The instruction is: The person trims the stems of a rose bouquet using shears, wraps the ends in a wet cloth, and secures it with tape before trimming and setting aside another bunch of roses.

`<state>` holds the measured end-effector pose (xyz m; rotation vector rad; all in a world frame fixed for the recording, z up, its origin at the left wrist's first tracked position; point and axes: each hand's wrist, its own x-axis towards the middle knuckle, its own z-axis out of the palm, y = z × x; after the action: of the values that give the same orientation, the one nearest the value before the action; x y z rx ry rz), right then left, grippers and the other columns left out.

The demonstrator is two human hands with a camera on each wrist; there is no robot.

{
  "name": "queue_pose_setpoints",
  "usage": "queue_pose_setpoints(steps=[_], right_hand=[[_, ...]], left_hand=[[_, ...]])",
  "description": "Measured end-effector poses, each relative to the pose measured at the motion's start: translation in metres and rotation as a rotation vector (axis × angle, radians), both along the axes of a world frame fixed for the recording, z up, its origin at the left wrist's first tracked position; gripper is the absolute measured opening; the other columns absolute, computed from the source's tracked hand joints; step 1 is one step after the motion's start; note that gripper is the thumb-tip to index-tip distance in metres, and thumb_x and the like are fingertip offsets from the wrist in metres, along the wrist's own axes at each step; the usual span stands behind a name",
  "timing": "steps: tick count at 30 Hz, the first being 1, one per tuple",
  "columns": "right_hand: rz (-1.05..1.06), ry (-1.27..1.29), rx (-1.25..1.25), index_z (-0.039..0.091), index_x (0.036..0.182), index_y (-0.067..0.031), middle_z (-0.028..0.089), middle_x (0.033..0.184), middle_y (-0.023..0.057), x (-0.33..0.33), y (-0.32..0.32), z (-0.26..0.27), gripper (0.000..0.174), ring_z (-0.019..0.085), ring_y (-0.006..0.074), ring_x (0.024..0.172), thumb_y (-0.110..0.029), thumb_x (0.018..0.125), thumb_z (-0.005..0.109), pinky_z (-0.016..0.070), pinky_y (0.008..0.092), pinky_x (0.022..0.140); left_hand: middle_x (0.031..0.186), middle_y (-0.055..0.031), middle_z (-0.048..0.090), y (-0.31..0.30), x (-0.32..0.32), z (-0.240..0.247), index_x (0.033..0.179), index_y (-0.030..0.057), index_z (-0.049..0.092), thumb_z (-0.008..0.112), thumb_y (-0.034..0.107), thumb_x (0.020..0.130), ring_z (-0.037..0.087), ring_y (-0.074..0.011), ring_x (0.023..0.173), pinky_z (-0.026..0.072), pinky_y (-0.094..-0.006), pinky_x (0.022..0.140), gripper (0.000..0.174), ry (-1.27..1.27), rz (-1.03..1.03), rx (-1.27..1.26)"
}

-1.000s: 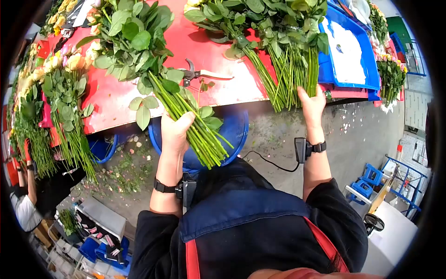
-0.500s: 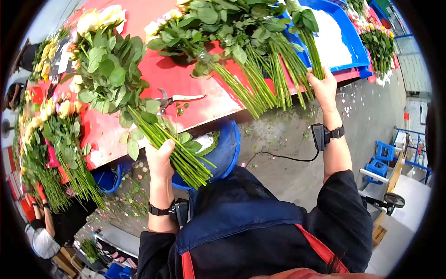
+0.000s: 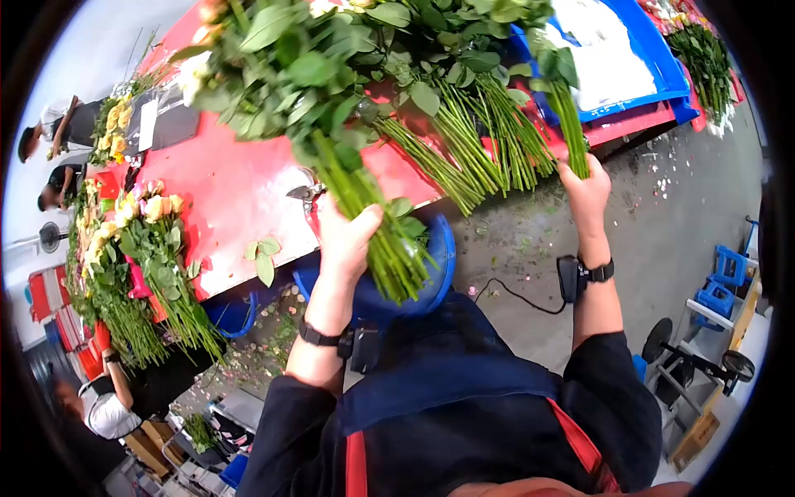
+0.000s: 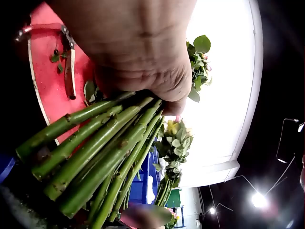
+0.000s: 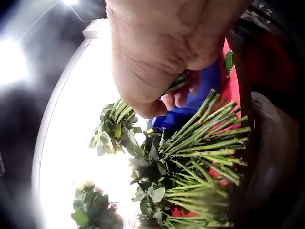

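Note:
My left hand [image 3: 346, 236] grips a thick bunch of roses by the stems [image 4: 109, 143], their cut ends pointing down toward me over the table's edge. Leaves and pale blooms fan out above that hand. My right hand [image 3: 586, 195] holds a slimmer bunch of leafy stems [image 3: 568, 120] near their lower ends, close by the blue tray. Between the two hands, several bunches of rose stems [image 3: 468, 153] lie side by side on the red table [image 3: 240, 174]. Pruning shears [image 3: 306, 192] lie beside the left-hand bunch, which hides their handle in the head view.
A blue tray [image 3: 675, 87] with white material stands at the back right. Below the table edge is a blue bin [image 3: 445, 248]. More rose bunches [image 3: 170, 273] hang over the left edge, near another person [image 3: 112, 410]. Blue stools [image 3: 716, 294] stand at right.
My right hand has drawn the slim bunch rightward, away from the stems on the table. My left hand has carried its bunch rightward across the shears. The head view has shifted.

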<state>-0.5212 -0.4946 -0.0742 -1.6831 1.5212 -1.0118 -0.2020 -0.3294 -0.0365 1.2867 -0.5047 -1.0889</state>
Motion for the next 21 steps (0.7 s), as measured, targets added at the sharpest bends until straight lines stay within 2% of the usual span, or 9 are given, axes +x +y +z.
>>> queue_pose_setpoints(steps=[3,6,10,11,13,16,19,20,21], right_hand=[[-0.031,-0.122,0.069,0.063,0.090,-0.0013,0.058,0.076,-0.0038,-0.004,0.022,0.005,0.011,0.048,0.0029,0.065,-0.006,0.082,0.068,0.0403,0.0206,0.059],[-0.053,-0.196,0.053,0.062,0.088,-0.0026,0.056,0.075,-0.0056,-0.005,0.038,0.014,0.006,0.047,0.0018,0.065,-0.004,0.084,0.066,0.0381,0.0194,0.057],[-0.097,-0.241,0.035,0.061,0.089,-0.0020,0.056,0.076,-0.0055,-0.003,0.050,0.022,0.006,0.047,0.0023,0.065,-0.001,0.084,0.065,0.0388,0.0194,0.058],[-0.102,-0.245,0.025,0.061,0.089,-0.0018,0.056,0.076,-0.0054,-0.002,0.052,0.022,0.007,0.047,0.0024,0.066,0.000,0.084,0.065,0.0391,0.0195,0.059],[-0.089,-0.266,0.028,0.060,0.090,-0.0014,0.056,0.076,-0.0050,-0.002,0.056,0.019,0.007,0.047,0.0028,0.066,-0.001,0.084,0.065,0.0396,0.0198,0.059],[-0.086,-0.306,0.050,0.060,0.089,-0.0017,0.056,0.075,-0.0050,0.004,0.062,0.020,0.008,0.047,0.0026,0.066,-0.001,0.083,0.066,0.0393,0.0198,0.059],[-0.106,-0.298,0.085,0.060,0.087,-0.0023,0.055,0.075,-0.0053,0.011,0.065,0.014,0.009,0.046,0.0025,0.066,-0.002,0.082,0.067,0.0388,0.0198,0.059],[-0.098,-0.296,0.131,0.060,0.087,-0.0029,0.056,0.075,-0.0054,0.013,0.065,0.014,0.010,0.047,0.0025,0.066,-0.003,0.081,0.069,0.0391,0.0196,0.059],[-0.076,-0.318,0.143,0.061,0.087,-0.0030,0.056,0.075,-0.0055,0.016,0.066,0.013,0.010,0.047,0.0025,0.066,-0.003,0.081,0.069,0.0393,0.0196,0.059]], left_hand=[[0.095,-0.0037,0.059,-0.030,-0.012,-0.002,0.112,0.0006,0.052,0.062,0.001,0.074,0.059,-0.0135,0.083,0.0506,-0.0289,0.076,0.039,0.004,-0.028,0.022],[0.096,-0.0056,0.063,-0.065,-0.027,-0.005,0.112,-0.0007,0.053,0.064,0.004,0.074,0.061,-0.0139,0.084,0.0503,-0.0288,0.077,0.040,-0.134,-0.086,-0.004],[0.084,-0.0072,0.065,-0.111,-0.049,-0.018,0.097,-0.0006,0.056,0.069,0.010,0.067,0.062,-0.0133,0.075,0.0508,-0.0283,0.070,0.033,-0.295,-0.041,0.091],[0.088,-0.0128,0.067,-0.120,-0.053,-0.013,0.097,-0.0039,0.055,0.071,0.012,0.066,0.065,-0.0197,0.079,0.0518,-0.0318,0.073,0.038,-0.336,-0.069,0.109],[0.094,-0.0205,0.066,-0.142,-0.052,-0.056,0.100,-0.0089,0.052,0.076,0.016,0.065,0.066,-0.0277,0.086,0.0519,-0.0357,0.078,0.049,-0.487,0.006,0.222],[0.093,-0.0135,0.067,-0.153,-0.052,-0.084,0.098,-0.0055,0.057,0.079,0.011,0.069,0.065,-0.0172,0.079,0.0536,-0.0306,0.071,0.041,-0.618,0.021,0.336],[0.095,-0.0161,0.068,-0.152,-0.051,-0.084,0.100,-0.0069,0.056,0.084,0.015,0.066,0.066,-0.0199,0.081,0.0546,-0.0320,0.071,0.050,-0.521,-0.016,0.314],[0.102,-0.0175,0.066,-0.150,-0.050,-0.077,0.110,-0.0073,0.051,0.085,0.015,0.066,0.065,-0.0221,0.087,0.0536,-0.0329,0.078,0.060,-0.485,-0.060,0.328],[0.104,-0.0179,0.065,-0.147,-0.051,-0.071,0.112,-0.0073,0.050,0.085,0.016,0.066,0.065,-0.0225,0.090,0.0527,-0.0331,0.080,0.062,-0.507,-0.048,0.296]])
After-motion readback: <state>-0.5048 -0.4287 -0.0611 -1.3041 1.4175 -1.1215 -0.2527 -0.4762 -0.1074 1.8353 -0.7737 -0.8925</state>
